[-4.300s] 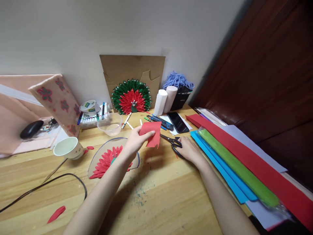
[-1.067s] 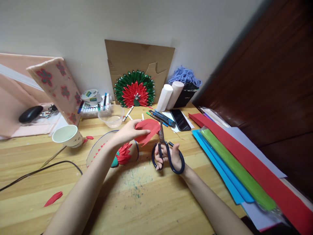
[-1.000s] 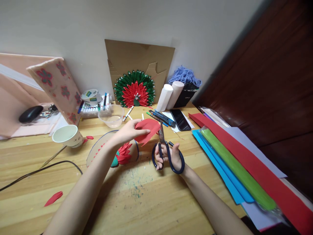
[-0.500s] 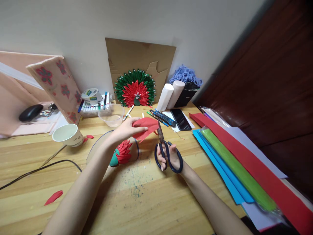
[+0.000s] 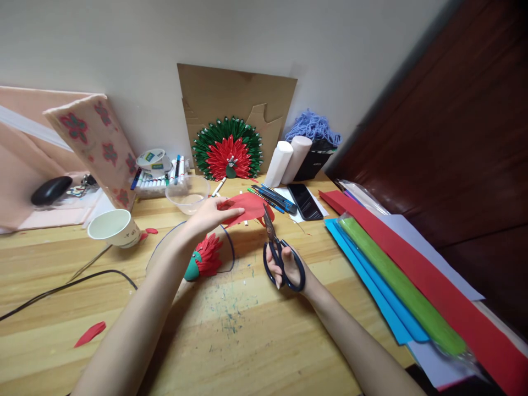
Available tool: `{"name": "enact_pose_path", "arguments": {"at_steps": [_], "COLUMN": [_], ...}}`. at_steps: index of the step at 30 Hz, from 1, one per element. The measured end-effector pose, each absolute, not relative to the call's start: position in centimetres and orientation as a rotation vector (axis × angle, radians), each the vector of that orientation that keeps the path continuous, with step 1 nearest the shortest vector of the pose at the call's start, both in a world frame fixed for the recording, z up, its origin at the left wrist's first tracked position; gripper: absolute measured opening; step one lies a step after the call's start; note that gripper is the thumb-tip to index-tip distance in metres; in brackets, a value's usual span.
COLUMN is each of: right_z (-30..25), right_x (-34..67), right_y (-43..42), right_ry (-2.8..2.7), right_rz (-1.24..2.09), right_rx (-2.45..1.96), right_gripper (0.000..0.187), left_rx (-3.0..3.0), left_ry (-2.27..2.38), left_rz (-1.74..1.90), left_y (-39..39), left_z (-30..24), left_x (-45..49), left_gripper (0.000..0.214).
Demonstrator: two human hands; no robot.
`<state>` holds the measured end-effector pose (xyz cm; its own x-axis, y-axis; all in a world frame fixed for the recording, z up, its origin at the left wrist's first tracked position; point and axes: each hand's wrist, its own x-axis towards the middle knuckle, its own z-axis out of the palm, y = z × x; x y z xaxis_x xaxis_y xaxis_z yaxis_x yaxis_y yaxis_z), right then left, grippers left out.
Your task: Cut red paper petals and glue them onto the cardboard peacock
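- Lower left of the frame: a loose red paper petal [image 5: 89, 334] lies on the wooden table [image 5: 247, 352], with a black cable [image 5: 61, 289] curving above it.
- Centre right: the right hand [image 5: 291, 267] grips dark-handled scissors [image 5: 277, 250], fingers threaded through the loops and closed around them; the blades point up the frame, their tips at the edge of the red paper.
- Centre: the left hand [image 5: 208, 214] pinches a red paper piece [image 5: 249, 207] between thumb and fingers, holding it above the table.
- Below that hand: a half-made red petal fan [image 5: 206, 258] on a clear sheet.
- Left: a paper cup [image 5: 111, 228]; just beyond, a clear bowl [image 5: 186, 195].
- Right: coloured paper sheets [image 5: 396, 275], stacked lengthwise.
- Far centre: a phone [image 5: 304, 201], pens, and a finished red-green peacock fan [image 5: 227, 149] leaning on cardboard [image 5: 237, 93].
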<state>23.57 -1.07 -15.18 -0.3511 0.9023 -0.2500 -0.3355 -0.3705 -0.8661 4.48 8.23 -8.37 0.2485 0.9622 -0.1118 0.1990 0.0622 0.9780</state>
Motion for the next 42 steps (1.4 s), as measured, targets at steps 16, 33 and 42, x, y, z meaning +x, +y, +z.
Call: {"name": "enact_pose_path", "arguments": {"at_steps": [16, 33, 42], "right_z": [-16.2, -15.5, -14.3], "right_x": [22.9, 22.3, 22.9], "right_y": [-1.0, -2.1, -1.6], "right_ry": [-0.793, -1.006, -1.041], "right_rz": [1.671, 1.741, 1.792], "right_rx": [-0.950, -0.924, -0.910], "right_gripper": [0.065, 0.074, 0.080], "left_rx": [0.163, 0.398, 0.652], "left_ry": [0.598, 0.832, 0.922], "left_rz": [1.109, 1.299, 1.283], "left_y": [4.5, 5.4, 5.3], "left_z": [-9.0, -9.7, -10.3], "left_x": [10.9, 11.0, 11.1], "left_gripper": [0.025, 0.028, 0.024]}}
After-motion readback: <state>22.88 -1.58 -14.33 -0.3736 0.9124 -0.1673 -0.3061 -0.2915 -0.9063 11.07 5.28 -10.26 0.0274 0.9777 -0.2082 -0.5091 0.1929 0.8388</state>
